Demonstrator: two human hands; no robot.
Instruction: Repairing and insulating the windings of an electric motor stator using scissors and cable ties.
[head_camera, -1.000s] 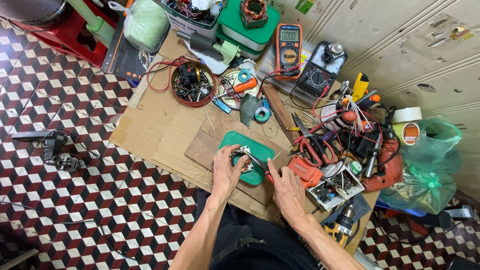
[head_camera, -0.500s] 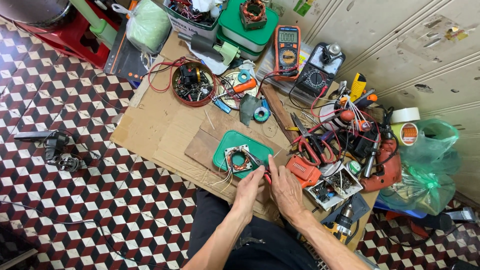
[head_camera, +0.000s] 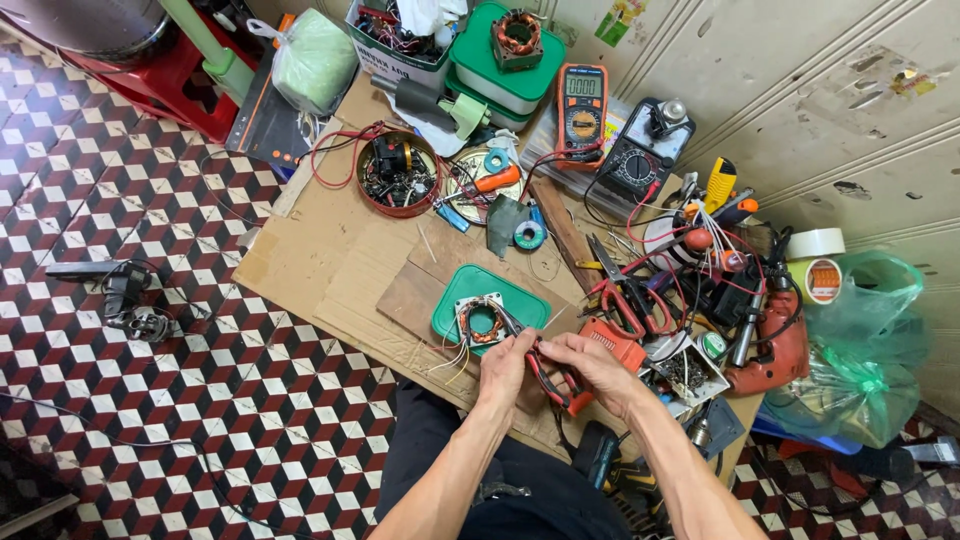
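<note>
A small motor stator (head_camera: 482, 322) with copper windings and loose white wires lies on a green plastic lid (head_camera: 455, 318) on a wooden board. My left hand (head_camera: 503, 365) sits just below the stator, fingers pinched near the nose of red-handled pliers (head_camera: 548, 377). My right hand (head_camera: 592, 368) grips the pliers' handles over the cardboard's near edge. Their jaws point up-left toward the stator.
Cardboard (head_camera: 320, 240) covers the checkered tile floor. A round tin of parts (head_camera: 398, 175), two multimeters (head_camera: 581, 103), red scissors (head_camera: 632, 300), a red drill (head_camera: 777, 345), tape rolls (head_camera: 817, 262) and a green plastic bag (head_camera: 868, 340) crowd the right. A small motor (head_camera: 135, 318) lies left.
My left hand has come off the stator and drawn back toward me to meet the right hand at the pliers. The stator stays on the green lid.
</note>
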